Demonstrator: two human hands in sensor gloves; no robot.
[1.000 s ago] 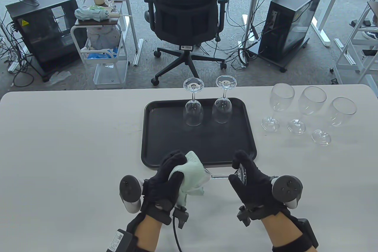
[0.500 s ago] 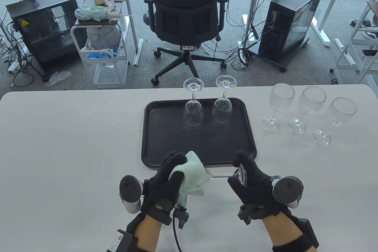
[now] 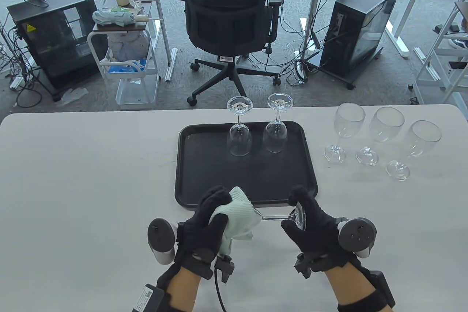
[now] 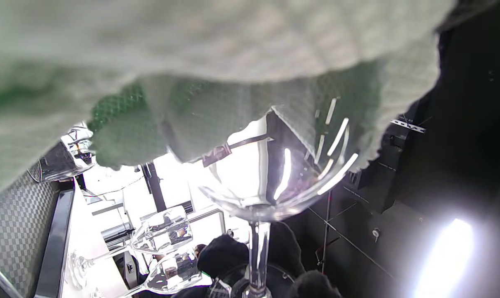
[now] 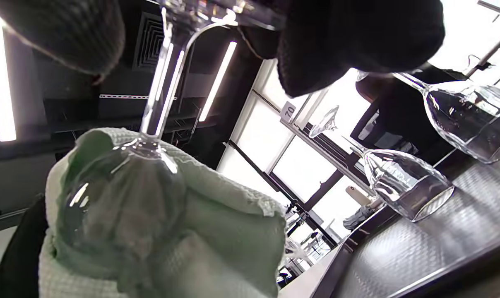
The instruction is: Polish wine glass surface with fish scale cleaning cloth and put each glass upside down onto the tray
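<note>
A wine glass (image 3: pixel 272 218) lies sideways in the air just in front of the black tray (image 3: pixel 204 180). My left hand (image 3: pixel 212 213) wraps the pale green cloth (image 3: pixel 237 217) around its bowl (image 5: pixel 109 198). My right hand (image 3: pixel 305 217) pinches its foot (image 3: pixel 299 215), with the stem (image 5: pixel 161 82) running between the hands. Two glasses (image 3: pixel 239 136) (image 3: pixel 275 132) stand upside down at the back of the tray. In the left wrist view the cloth (image 4: pixel 192 62) covers the top and the bowl (image 4: pixel 275 178) shows below it.
Three upright wine glasses (image 3: pixel 343 129) (image 3: pixel 382 132) (image 3: pixel 416 145) stand on the white table (image 3: pixel 91 180) to the right of the tray. A black office chair (image 3: pixel 230 23) and computer cases sit beyond the far edge.
The glass foot has turned slightly in my right fingers. Both hands stay in place. The chair behind the table has swivelled a little.
</note>
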